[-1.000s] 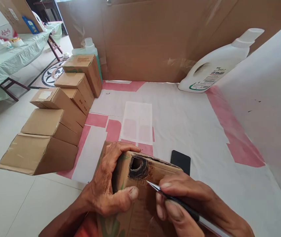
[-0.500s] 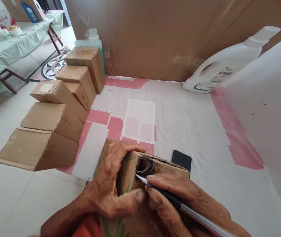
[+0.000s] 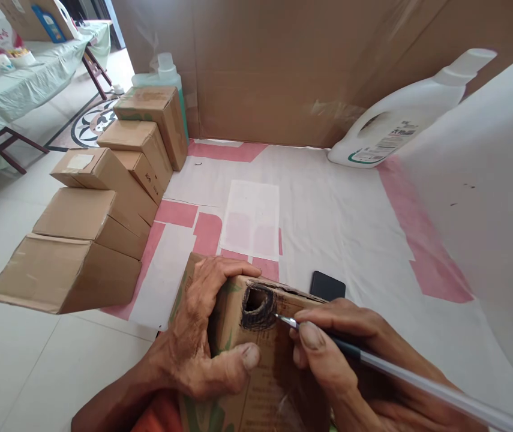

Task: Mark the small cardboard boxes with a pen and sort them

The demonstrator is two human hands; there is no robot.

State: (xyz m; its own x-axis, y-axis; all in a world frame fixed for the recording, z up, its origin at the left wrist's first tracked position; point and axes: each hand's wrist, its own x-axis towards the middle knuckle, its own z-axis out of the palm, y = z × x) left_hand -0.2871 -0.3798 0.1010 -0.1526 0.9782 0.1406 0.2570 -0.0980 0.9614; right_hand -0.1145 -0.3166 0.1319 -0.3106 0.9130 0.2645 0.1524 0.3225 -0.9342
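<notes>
A cardboard box [image 3: 260,372] with green print stands close in front of me, a hole [image 3: 255,299] near its upper corner ringed with dark scribbled ink. My left hand [image 3: 211,336] wraps over the box's left edge, fingers on top and thumb on the near face, gripping it. Between thumb and fingers my right hand [image 3: 350,348] holds a pen [image 3: 348,348] with a clear barrel and dark grip. Its metal tip is at the right edge of the dark ring; whether it touches the cardboard I cannot tell.
Several cardboard boxes [image 3: 103,204] line the left side. A black phone [image 3: 327,286] lies behind the held box, and a white sheet [image 3: 251,219] farther back. A white detergent jug [image 3: 404,114] leans at the back right; a green-liquid bottle [image 3: 168,75] stands back left.
The pen tip has gone from below the hole's left side to the right edge of the ring. More dark ink shows beneath the hole. My left hand keeps its hold.
</notes>
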